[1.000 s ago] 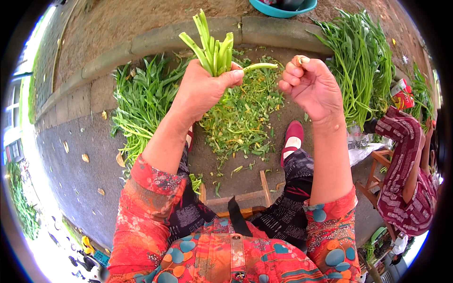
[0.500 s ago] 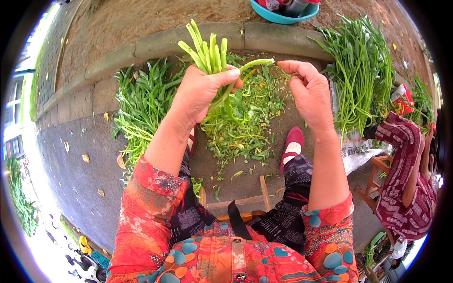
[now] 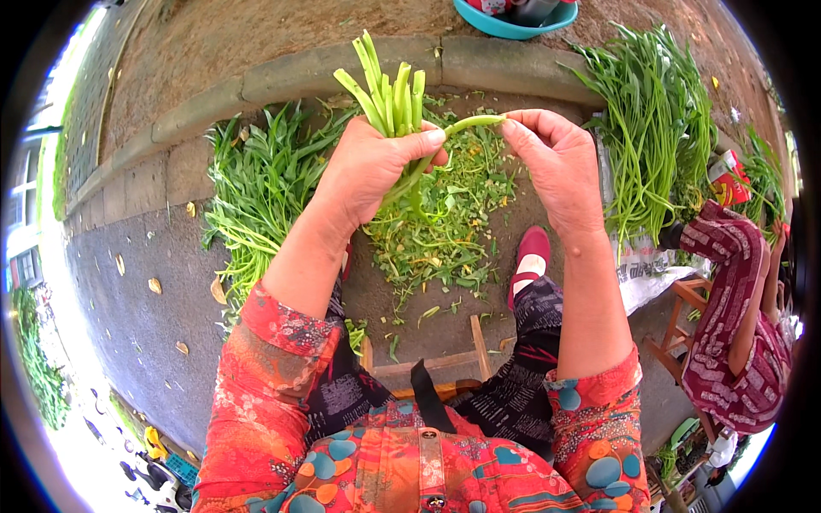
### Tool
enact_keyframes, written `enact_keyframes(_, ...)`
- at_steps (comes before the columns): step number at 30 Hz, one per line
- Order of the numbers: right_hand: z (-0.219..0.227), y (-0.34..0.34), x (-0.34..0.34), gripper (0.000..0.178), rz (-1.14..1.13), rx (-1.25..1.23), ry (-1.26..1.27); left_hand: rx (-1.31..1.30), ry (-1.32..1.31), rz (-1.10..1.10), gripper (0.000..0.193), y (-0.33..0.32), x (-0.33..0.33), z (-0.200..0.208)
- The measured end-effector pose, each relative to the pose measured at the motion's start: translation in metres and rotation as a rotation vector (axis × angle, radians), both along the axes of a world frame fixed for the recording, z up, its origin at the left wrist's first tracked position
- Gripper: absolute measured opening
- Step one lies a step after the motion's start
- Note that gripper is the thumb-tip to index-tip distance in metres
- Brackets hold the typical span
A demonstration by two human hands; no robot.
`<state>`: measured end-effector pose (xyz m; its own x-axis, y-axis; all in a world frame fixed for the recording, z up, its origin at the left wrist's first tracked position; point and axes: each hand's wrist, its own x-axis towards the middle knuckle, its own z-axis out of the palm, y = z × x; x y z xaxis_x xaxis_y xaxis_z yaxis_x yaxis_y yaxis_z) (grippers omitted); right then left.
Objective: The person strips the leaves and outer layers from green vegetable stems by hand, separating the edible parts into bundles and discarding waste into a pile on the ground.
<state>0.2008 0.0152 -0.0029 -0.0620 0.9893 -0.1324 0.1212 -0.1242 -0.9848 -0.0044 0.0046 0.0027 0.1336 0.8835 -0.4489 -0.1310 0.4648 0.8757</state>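
My left hand (image 3: 374,162) is closed around a small bunch of thick green stems (image 3: 392,92), their cut ends pointing up and away from me. One stem (image 3: 470,122) bends out to the right over my left thumb. My right hand (image 3: 554,164) pinches the tip of that stem between thumb and fingers. Below the two hands a litter of torn leaves and stem scraps (image 3: 445,248) covers the ground between my feet.
Leafy long-stemmed greens (image 3: 265,171) lie in a heap at the left, and a larger pile of greens (image 3: 650,137) at the right. A blue basin (image 3: 517,31) stands beyond the stone curb (image 3: 505,73). On the right sits another person (image 3: 735,368) in maroon patterned clothes.
My right hand has closed on the tip of the bent stem, from which it was slightly apart. The left hand has shifted a little to the right with the bunch.
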Motion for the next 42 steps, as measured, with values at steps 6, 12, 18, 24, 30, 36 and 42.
enact_keyframes(6, 0.007, -0.001, -0.001, 0.011, -0.007, 0.083, -0.256, 0.005, 0.042, -0.006, 0.022, 0.000, 0.002, 0.000)
enact_keyframes(12, 0.006, 0.000, -0.001, 0.010, -0.078, 0.180, -0.271, 0.038, 0.095, -0.026, 0.023, -0.001, 0.003, 0.001)
enact_keyframes(18, 0.006, 0.002, 0.003, 0.011, -0.136, 0.018, -0.064, 0.003, 0.063, 0.006, 0.024, 0.001, -0.001, 0.000)
enact_keyframes(24, 0.003, 0.001, 0.004, 0.012, -0.009, 0.059, -0.267, 0.035, 0.012, 0.044, 0.023, 0.007, -0.015, 0.000)
enact_keyframes(30, -0.006, 0.002, 0.005, 0.019, 0.012, 0.195, -0.442, 0.041, 0.072, 0.041, 0.024, 0.006, -0.020, 0.003)
enact_keyframes(36, -0.003, 0.001, 0.002, 0.014, -0.050, 0.399, -0.410, 0.025, 0.065, 0.007, 0.023, 0.006, -0.020, 0.001)
enact_keyframes(42, 0.004, 0.002, -0.003, 0.011, -0.003, 0.721, -0.555, 0.003, 0.074, -0.008, 0.023, 0.006, -0.017, 0.004)
